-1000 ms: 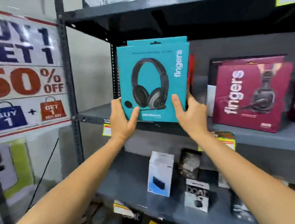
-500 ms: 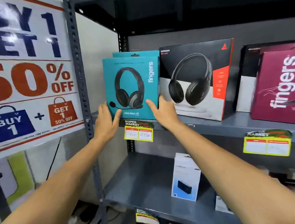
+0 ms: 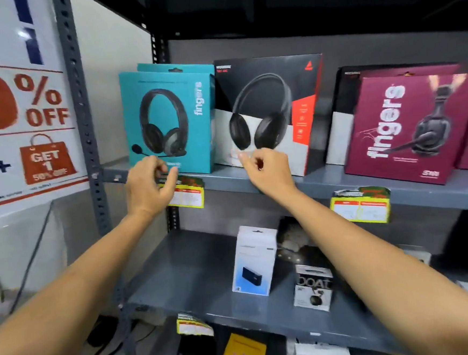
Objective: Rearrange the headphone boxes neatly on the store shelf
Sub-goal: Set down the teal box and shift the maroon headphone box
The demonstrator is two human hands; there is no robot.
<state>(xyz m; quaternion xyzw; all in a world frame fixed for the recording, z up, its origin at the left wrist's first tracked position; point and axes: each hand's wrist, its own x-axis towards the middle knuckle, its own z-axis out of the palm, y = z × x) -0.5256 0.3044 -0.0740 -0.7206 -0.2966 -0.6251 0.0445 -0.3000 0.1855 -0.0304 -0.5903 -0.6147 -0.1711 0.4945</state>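
Observation:
A teal headphone box (image 3: 168, 121) stands upright at the left end of the grey shelf (image 3: 396, 189), with a second teal box just behind it. To its right stands a black, white and red headphone box (image 3: 269, 113), then a maroon headphone box (image 3: 408, 127) with another black box behind it. My left hand (image 3: 148, 185) hovers in front of the teal box's lower edge, fingers loosely curled, holding nothing. My right hand (image 3: 266, 172) hangs in front of the black box's lower left corner, fingers curled, with nothing in it.
A steel upright (image 3: 82, 111) borders the shelf on the left, beside a sale poster (image 3: 18, 116). Yellow price tags (image 3: 361, 206) hang from the shelf edge. The lower shelf (image 3: 196, 281) carries a white speaker box (image 3: 254, 259) and a small earbud box (image 3: 313, 287).
Both hands have let go of the teal box, which now stands on the shelf's left end, and have drawn back slightly. The camera has moved closer.

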